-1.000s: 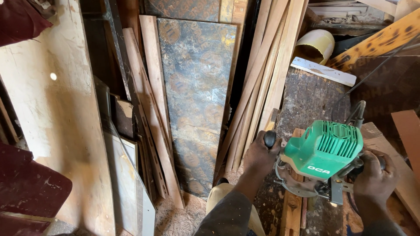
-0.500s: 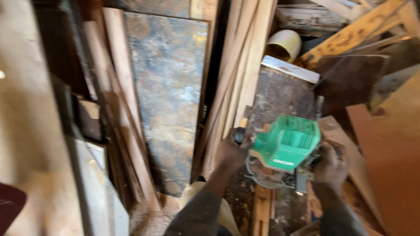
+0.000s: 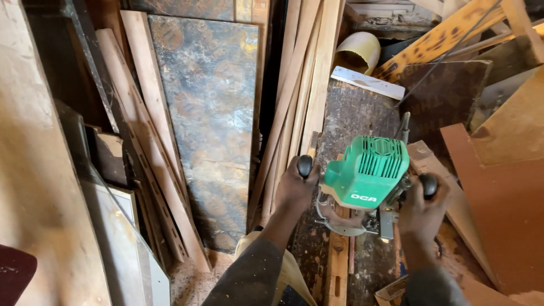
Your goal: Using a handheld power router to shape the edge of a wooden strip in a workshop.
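- While your left hand point(image 3: 293, 190) wraps shut around the left black knob point(image 3: 305, 165) and your right hand point(image 3: 420, 211) closes over the right black knob point(image 3: 429, 185), you hold the green router point(image 3: 365, 174) firmly from both sides.
- Both grips are pressed together on the knobs, fingers curled, with no slack showing.
- You have the router sitting upright, its round metal base point(image 3: 340, 218) down on a narrow wooden strip point(image 3: 338, 266) that lies lengthwise on the dark, worn workbench point(image 3: 351, 113).
- Its black cord point(image 3: 447, 54) runs up and away to the upper right.
- As a judgement only: the tool looks placed on the strip and ready or in use, but you cannot tell from this view whether the bit is cutting. Part of the strip shows below the base, so how much of it is worked and how much is left cannot be told.
- Just left of your left hand, a bundle of long pale laths point(image 3: 303, 79) leans upright, touching the bench edge.
- Further left stands a mottled dark panel point(image 3: 212, 113), with more boards point(image 3: 144, 113) beside it.
- Beyond the router you see a white offcut point(image 3: 368, 83) on the bench and a cream curved pipe piece point(image 3: 357, 52) behind it.
- To your right lie brown sheets of board point(image 3: 498, 215), near your right hand.
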